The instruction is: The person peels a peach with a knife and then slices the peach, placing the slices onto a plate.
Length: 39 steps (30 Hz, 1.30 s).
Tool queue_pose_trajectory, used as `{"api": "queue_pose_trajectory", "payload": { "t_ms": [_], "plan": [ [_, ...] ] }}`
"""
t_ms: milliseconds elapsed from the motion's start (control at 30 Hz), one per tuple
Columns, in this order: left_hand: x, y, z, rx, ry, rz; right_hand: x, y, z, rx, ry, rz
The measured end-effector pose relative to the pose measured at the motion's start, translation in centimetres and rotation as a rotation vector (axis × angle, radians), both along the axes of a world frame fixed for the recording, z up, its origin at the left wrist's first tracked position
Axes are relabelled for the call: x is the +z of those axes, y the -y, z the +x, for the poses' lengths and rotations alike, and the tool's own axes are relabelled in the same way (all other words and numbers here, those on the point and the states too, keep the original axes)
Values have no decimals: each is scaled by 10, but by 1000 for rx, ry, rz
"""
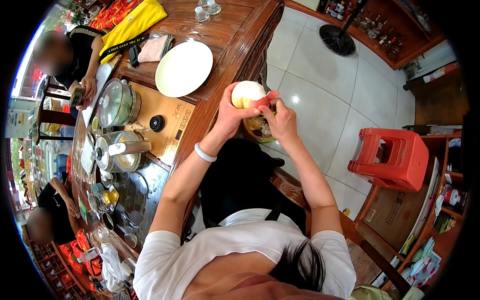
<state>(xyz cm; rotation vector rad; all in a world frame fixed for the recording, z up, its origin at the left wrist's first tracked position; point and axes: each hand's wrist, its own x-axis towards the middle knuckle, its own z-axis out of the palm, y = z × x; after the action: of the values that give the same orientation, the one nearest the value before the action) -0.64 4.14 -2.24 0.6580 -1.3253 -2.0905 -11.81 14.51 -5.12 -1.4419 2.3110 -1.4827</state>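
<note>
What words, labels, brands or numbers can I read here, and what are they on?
"SHAO GUAN YOU", plus a short last word I can't make out for sure: on the black band across the yellow cloth.

Too small or blurred to read: the print on the tan panel, the carton and the green card.

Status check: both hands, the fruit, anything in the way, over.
Left hand gripping fruit. Right hand at its red side; any tool there unclear. Fruit part-peeled, pale on top. No obstruction seen at the hands; container below them.
</note>
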Motion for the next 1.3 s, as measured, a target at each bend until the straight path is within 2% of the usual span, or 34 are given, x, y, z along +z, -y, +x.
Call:
{"api": "queue_pose_trajectory", "payload": {
  "t_ms": [100,267,367,433,533,600,833,900,1000,1067,1133,1200,1233,1300],
  "plan": [
    [-3,2,1,-30,34,-51,-4,1,0,10,48,76],
    [-5,0,0,-40,55,-83,-4,0,5,37,130,23],
    [-3,-1,0,12,32,-76,-1,2,0,7,156,11],
    [-4,1,0,6,-53,26,1,2,-3,-12,176,-16],
    [0,0,0,18,-19,19,3,-1,-8,6,198,3],
    [0,1,0,-18,-6,9,3,-1,-10,67,190,111],
    [5,1,0,-50,3,-83,-8,-1,-11,76,214,148],
    [3,1,0,-41,19,-82,1,-3,-9,144,388,141],
    [-1,3,0,-40,40,-80,0,-2,-5,175,445,119],
    [-3,3,0,-51,47,-83,-2,-1,-4,150,392,54],
    [-4,-2,-1,41,82,-100,3,2,-3,128,339,-8],
    [-7,-2,-2,48,86,-138,9,3,-3,67,288,175],
    [-7,-2,-2,56,90,-176,9,4,-3,67,288,176],
    [-6,-3,-1,61,85,-175,6,7,-1,6,100,128]
  ]
}}
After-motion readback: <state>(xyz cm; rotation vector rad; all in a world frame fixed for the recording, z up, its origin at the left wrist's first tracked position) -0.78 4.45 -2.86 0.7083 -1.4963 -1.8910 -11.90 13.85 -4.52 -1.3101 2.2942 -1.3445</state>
